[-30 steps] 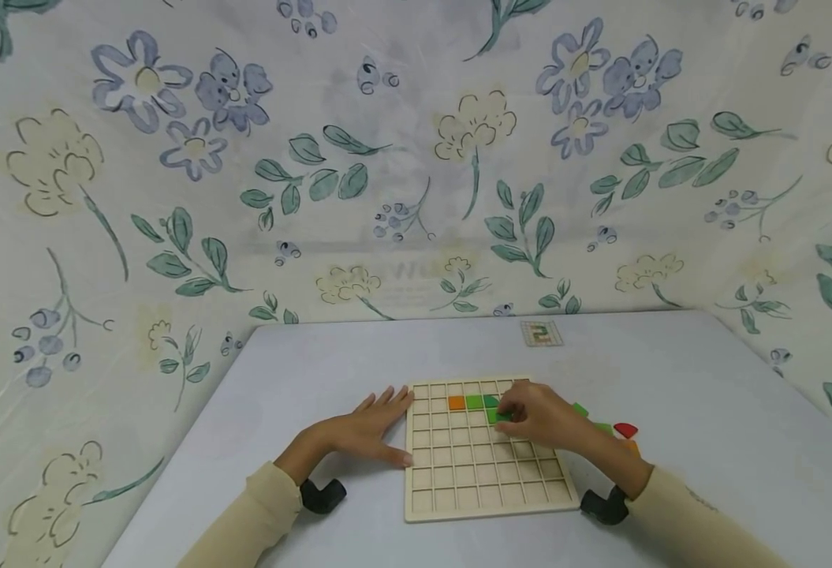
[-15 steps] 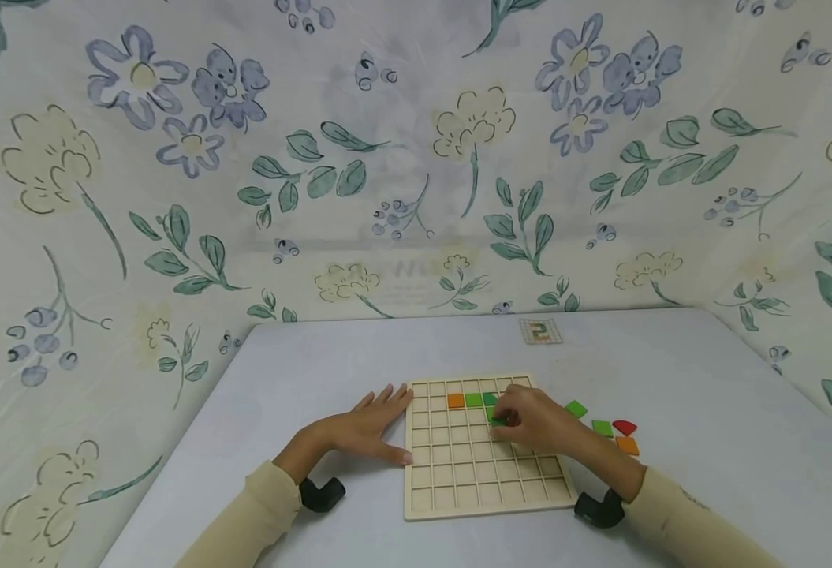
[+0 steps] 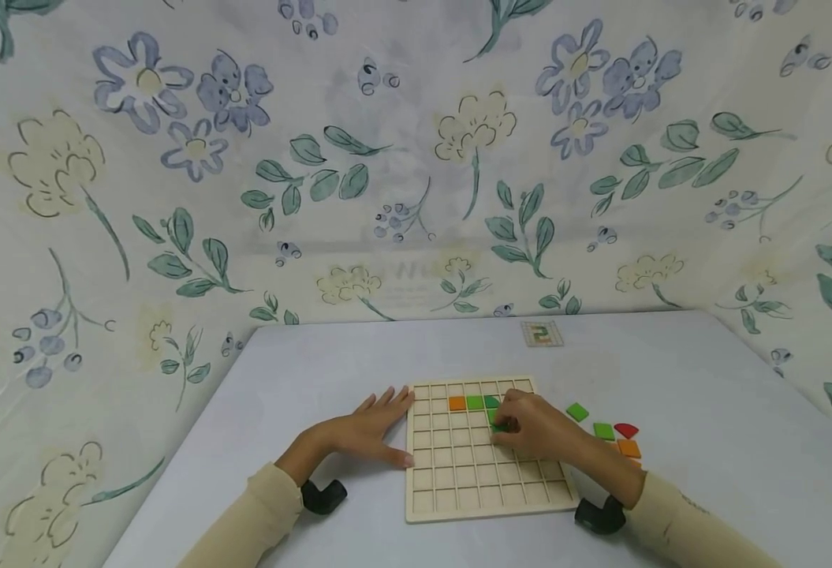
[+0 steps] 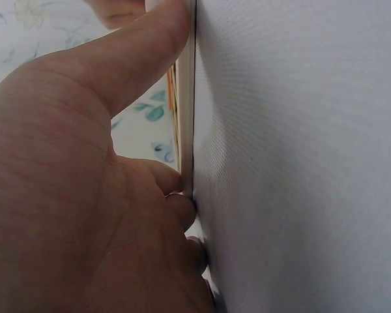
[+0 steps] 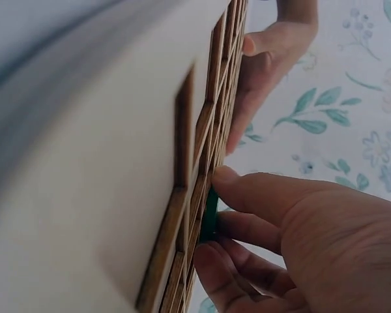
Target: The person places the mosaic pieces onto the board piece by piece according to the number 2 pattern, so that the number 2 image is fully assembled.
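A wooden grid board (image 3: 451,477) lies on the table in the head view. My left hand (image 3: 362,430) rests with spread fingers against its left edge, thumb at the near corner side. My right hand (image 3: 539,430) is over the upper right part of the board and pinches a dark green tile (image 5: 210,212), seen edge-on at the grid in the right wrist view. The fingers hide most of this tile from the head camera. In the grid sit an orange square (image 3: 457,403), a light green square (image 3: 475,402) and a dark green piece (image 3: 491,401), with another light green square (image 3: 492,416) below.
Right of the board lie loose tiles: two green squares, one of them a green square (image 3: 577,412), a red rounded piece (image 3: 626,431) and an orange square (image 3: 629,449). A small printed pattern card (image 3: 542,334) lies at the back. A flowered sheet (image 3: 416,197) hangs behind the table.
My right hand has shifted slightly toward the near side of the board, still pinching the green tile. More of the loose tiles on the right now show. The left hand stays put.
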`<control>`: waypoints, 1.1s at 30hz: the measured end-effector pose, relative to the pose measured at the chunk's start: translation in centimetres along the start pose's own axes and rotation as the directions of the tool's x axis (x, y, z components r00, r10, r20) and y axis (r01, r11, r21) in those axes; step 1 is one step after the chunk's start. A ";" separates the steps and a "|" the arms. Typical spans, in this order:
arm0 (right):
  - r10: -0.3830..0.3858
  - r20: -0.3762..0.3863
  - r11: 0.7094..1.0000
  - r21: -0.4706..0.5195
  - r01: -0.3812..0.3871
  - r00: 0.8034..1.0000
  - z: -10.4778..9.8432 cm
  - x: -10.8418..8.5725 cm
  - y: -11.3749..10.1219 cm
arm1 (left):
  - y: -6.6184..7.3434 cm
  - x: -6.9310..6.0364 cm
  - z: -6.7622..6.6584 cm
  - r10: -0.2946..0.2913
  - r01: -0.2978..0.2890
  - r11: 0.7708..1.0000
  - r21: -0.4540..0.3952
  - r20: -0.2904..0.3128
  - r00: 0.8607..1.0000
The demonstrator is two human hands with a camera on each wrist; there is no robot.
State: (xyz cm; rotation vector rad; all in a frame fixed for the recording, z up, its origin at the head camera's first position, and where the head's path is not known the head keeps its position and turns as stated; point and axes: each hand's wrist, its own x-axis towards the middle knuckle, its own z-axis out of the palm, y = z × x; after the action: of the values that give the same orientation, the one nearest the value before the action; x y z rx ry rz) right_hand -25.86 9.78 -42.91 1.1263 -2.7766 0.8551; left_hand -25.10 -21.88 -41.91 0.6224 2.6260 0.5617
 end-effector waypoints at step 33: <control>-0.063 -0.016 0.998 -0.018 0.063 0.998 0.0 -0.2 0.0 | -0.3 0.2 0.4 -0.003 0.003 1.000 0.022 -0.004 1.000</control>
State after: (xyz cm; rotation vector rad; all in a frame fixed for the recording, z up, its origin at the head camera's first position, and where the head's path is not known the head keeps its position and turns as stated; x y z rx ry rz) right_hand -25.72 9.95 -42.94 1.1916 -2.7142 0.8285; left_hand -25.18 -21.90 -42.44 0.6250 2.6398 0.5341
